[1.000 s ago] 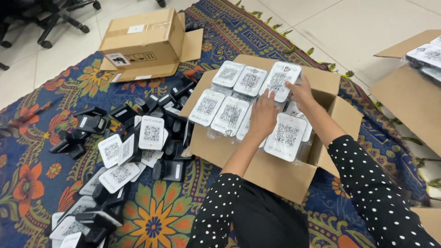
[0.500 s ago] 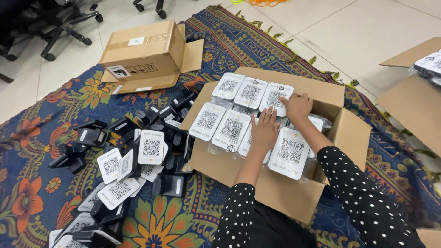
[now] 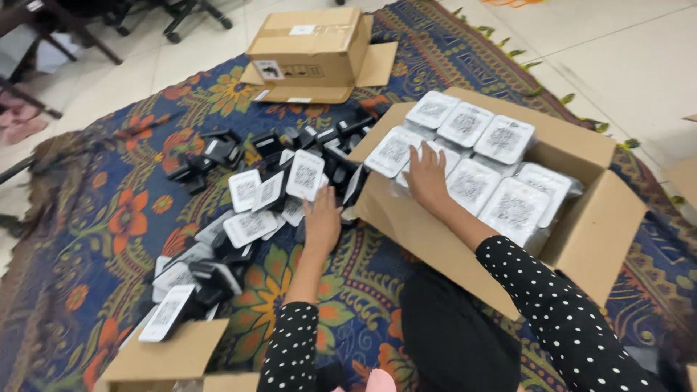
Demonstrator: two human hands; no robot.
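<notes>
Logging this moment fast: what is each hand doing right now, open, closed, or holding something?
Left hand: open, reaching into the pile of small stands on the rug, gripping nothing.
Right hand: open, flat on the wrapped stands inside the cardboard box.

I see a closed brown cardboard box lying on the floral patterned rug, black office chair legs on the pale tiled floor behind
</notes>
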